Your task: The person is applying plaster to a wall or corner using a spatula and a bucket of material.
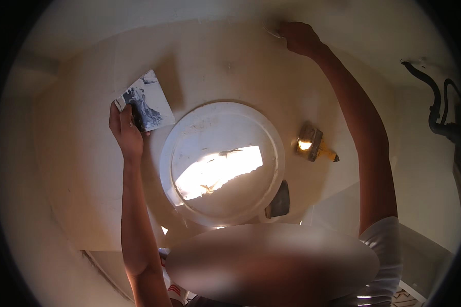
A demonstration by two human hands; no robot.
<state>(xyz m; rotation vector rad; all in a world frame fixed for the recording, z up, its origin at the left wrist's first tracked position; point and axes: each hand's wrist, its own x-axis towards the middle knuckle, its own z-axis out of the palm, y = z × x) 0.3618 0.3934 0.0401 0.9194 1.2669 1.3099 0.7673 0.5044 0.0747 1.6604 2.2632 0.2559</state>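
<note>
the view looks up at a cream ceiling (87, 169) with a round white ceiling fixture (223, 163) at its middle. the left hand (125, 130), just left of the fixture, grips a square white board (146, 102) smeared with grey filler. the right hand (299, 37), well above and right of the fixture, is closed on a thin tool i cannot make out, pressed to the ceiling. the step in hand looks like spreading filler; the next move likely calls for reloading from the board. a brass lamp holder (315, 145) sits right of the fixture.
</note>
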